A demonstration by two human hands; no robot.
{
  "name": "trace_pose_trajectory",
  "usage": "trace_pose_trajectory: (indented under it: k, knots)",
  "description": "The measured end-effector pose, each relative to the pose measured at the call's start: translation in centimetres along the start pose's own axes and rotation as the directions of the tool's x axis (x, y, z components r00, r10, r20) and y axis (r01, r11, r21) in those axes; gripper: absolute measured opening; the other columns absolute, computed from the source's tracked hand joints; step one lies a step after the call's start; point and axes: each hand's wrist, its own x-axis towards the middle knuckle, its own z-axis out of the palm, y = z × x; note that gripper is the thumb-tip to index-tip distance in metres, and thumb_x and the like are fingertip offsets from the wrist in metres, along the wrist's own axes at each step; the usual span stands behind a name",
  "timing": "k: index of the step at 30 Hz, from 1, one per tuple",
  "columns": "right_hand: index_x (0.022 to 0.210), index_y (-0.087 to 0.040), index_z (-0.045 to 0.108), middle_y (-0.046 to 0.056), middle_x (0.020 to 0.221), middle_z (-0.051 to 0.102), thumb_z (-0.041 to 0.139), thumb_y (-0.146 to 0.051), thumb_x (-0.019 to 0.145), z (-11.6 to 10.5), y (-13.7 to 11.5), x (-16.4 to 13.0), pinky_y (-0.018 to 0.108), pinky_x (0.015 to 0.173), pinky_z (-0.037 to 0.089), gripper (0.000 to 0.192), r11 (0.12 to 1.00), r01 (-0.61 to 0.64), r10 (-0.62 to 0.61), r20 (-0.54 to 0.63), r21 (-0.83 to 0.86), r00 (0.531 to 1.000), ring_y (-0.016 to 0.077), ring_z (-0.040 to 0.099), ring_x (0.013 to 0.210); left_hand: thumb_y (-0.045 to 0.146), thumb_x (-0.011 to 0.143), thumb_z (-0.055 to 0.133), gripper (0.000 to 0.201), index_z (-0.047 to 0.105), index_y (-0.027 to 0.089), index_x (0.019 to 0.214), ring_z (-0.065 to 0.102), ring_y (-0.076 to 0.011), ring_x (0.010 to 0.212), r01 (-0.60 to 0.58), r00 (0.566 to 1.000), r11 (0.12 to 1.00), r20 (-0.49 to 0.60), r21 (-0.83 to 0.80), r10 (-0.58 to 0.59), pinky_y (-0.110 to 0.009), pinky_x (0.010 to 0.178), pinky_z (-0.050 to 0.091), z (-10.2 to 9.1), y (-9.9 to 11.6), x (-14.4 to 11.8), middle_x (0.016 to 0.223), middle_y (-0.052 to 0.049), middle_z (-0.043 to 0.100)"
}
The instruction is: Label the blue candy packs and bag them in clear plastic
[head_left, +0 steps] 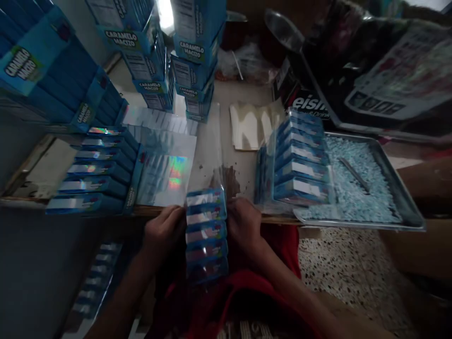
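Our left hand (pixel 164 230) and right hand (pixel 243 225) clamp between them a glossy stack of slim blue boxes (pixel 206 233) in clear film; right of the right hand, a metal tray (pixel 406 202) holds pale-blue pellets (pixel 356 188).

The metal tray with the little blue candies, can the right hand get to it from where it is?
Probably yes. The right hand grips the row of blue boxes, so it's busy, but nothing blocks the way to the tray.

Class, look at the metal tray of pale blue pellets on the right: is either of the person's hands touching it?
No: both the left hand and right hand grip a column of small blue boxes, apart from the metal tray.
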Motion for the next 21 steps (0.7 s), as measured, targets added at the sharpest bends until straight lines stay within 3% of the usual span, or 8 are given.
trace_pose_trajectory:
  k: [4,9,12,16,21]
  knots:
    - [0.080,-0.022,0.056,0.003,0.084,0.063,0.051,-0.011,0.086,0.3,1.1,-0.4,0.028,0.073,0.046,0.013,0.994,-0.113,0.113,-0.014,-0.002,0.993,0.0178,0.059,0.081,0.024,0.095,0.051,0.017,0.067,0.020,0.094,0.072,-0.0194,0.075,-0.076,0.995,0.979,-0.051,0.188,0.087,-0.025,0.061,0.048,1.2,1.7,-0.1,0.095,-0.009,0.076]
    - [0.083,-0.023,0.050,-0.003,0.080,0.052,0.051,-0.018,0.084,2.4,0.5,-1.0,0.025,0.068,0.043,0.006,0.870,-0.344,0.397,-0.087,0.353,0.914,0.0143,0.051,0.074,0.022,0.090,0.052,0.016,0.063,0.020,0.079,0.062,-0.0176,0.057,-0.013,1.000,0.944,0.013,0.329,0.009,-0.027,0.050,0.038,1.4,2.6,-0.8,0.084,-0.009,0.072]
    - [0.085,-0.022,0.052,-0.003,0.079,0.055,0.055,-0.025,0.087,2.9,0.4,-0.6,0.025,0.068,0.043,0.004,0.798,-0.410,0.484,-0.064,0.442,0.873,0.0141,0.053,0.073,0.021,0.088,0.053,0.015,0.062,0.020,0.076,0.059,-0.0168,0.056,-0.039,0.996,0.942,0.085,0.333,0.011,-0.027,0.050,0.036,1.1,1.9,-0.5,0.080,-0.008,0.070]
    - [0.076,-0.023,0.052,-0.005,0.071,0.053,0.058,-0.032,0.089,2.0,1.1,-0.2,0.025,0.065,0.041,0.017,0.806,-0.463,0.494,0.011,0.370,0.869,0.0137,0.050,0.067,0.020,0.090,0.051,0.017,0.066,0.019,0.081,0.060,-0.0161,0.057,-0.116,0.991,0.954,0.099,0.277,0.092,-0.027,0.049,0.036,0.8,0.7,0.2,0.082,-0.007,0.069]
    - [0.069,-0.021,0.050,-0.003,0.069,0.053,0.057,-0.020,0.088,0.5,1.4,-1.3,0.026,0.064,0.032,0.020,0.904,-0.420,0.414,0.082,0.079,0.907,0.0132,0.046,0.066,0.024,0.097,0.049,0.022,0.068,0.019,0.087,0.065,-0.0155,0.066,-0.227,0.968,0.956,0.154,0.188,0.199,-0.024,0.055,0.042,0.3,-0.3,-0.3,0.091,-0.007,0.072]
